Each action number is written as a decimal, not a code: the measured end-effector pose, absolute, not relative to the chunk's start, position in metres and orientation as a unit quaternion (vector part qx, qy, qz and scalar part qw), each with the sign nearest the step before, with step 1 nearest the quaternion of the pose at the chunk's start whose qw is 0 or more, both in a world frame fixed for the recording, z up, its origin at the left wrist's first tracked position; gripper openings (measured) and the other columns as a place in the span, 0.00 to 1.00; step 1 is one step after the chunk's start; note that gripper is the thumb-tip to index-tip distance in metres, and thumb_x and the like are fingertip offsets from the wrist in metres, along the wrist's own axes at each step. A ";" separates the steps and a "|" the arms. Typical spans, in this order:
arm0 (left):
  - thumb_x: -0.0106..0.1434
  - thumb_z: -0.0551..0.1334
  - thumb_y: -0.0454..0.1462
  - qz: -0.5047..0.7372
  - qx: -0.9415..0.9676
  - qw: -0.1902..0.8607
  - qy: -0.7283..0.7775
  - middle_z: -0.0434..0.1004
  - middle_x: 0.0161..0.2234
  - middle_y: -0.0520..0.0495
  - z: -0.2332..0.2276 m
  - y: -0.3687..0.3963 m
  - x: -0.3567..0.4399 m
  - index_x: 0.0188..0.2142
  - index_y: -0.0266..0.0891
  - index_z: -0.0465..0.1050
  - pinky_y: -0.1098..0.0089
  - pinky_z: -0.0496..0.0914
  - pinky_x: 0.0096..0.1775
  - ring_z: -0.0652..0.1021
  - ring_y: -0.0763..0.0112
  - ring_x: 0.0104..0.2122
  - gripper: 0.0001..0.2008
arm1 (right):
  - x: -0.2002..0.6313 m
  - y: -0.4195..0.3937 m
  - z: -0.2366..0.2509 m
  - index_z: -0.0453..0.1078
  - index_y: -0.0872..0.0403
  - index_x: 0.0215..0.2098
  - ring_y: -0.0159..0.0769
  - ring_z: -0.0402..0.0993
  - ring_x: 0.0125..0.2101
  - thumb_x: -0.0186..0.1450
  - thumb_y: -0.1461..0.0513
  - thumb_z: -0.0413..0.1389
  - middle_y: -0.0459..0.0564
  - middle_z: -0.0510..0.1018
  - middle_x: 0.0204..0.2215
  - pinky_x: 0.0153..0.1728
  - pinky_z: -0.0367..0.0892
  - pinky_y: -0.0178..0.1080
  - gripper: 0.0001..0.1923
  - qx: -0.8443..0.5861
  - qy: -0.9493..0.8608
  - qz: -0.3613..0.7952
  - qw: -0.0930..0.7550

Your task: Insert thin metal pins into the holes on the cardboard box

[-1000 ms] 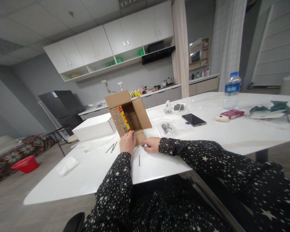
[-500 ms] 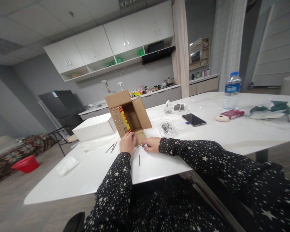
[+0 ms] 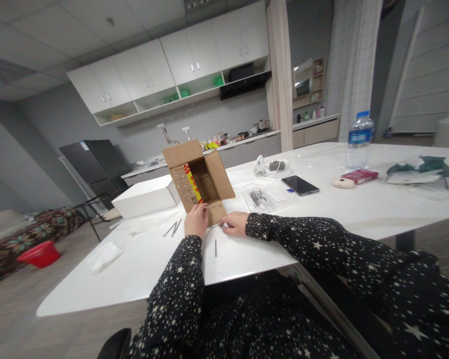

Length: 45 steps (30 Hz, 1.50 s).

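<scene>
An open cardboard box (image 3: 221,175) lies on its side with its opening facing me. Yellow-and-red tape and many small grey dots mark its left flap. My left hand (image 3: 196,220) is closed at the lower left of the opening, its fingers on the lower flap (image 3: 216,212). Beside that flap's near right edge rests my right hand (image 3: 235,223), fingers bent together low on the table; what they pinch, if anything, is too small to tell. A long thin nail-like rod (image 3: 215,248) lies just in front of my hands. Several similar metal rods (image 3: 175,228) lie left of my left hand.
On the white table (image 3: 142,269) a white box (image 3: 145,197) stands behind left, with a crumpled tissue (image 3: 104,257) nearer. To the right are a plastic bag of small dark parts (image 3: 260,199), a phone (image 3: 300,185), a red packet (image 3: 360,176) and a water bottle (image 3: 359,142).
My left hand has shifted very slightly to the left at the lower flap. My right hand and the box look the same.
</scene>
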<state>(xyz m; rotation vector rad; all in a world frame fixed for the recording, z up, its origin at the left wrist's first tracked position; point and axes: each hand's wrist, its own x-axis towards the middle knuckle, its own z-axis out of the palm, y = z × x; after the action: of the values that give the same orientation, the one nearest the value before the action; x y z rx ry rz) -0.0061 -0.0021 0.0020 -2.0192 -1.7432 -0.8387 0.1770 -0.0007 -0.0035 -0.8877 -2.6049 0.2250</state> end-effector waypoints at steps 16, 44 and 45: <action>0.64 0.49 0.40 -0.368 -0.710 0.144 -0.583 0.76 0.38 0.44 0.002 -0.003 -0.006 0.40 0.39 0.71 0.68 0.67 0.42 0.75 0.66 0.38 0.14 | 0.176 0.000 -0.005 0.74 0.56 0.42 0.31 0.68 0.23 0.58 0.62 0.52 0.46 0.75 0.20 0.27 0.60 0.32 0.16 -0.315 -0.927 0.076 0.191; 0.61 0.53 0.38 -0.301 -0.711 0.152 -0.617 0.73 0.39 0.45 0.000 -0.001 -0.009 0.39 0.42 0.75 0.69 0.68 0.41 0.75 0.67 0.38 0.12 | 0.175 0.005 -0.009 0.74 0.55 0.42 0.33 0.69 0.25 0.58 0.61 0.52 0.47 0.76 0.23 0.29 0.60 0.33 0.16 -0.315 -0.927 0.072 0.190; 0.61 0.53 0.38 -0.295 -0.711 0.154 -0.619 0.73 0.39 0.45 0.000 -0.001 -0.009 0.39 0.42 0.75 0.69 0.68 0.41 0.75 0.67 0.38 0.12 | 0.175 0.005 -0.009 0.74 0.55 0.42 0.33 0.69 0.25 0.58 0.61 0.52 0.47 0.76 0.23 0.28 0.60 0.33 0.16 -0.315 -0.927 0.072 0.191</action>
<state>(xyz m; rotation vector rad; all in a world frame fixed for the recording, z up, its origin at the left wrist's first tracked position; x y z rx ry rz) -0.0091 -0.0011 -0.0003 -2.0383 -1.7750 -0.8466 0.1747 0.0052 -0.0090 -0.8842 -2.6040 0.2023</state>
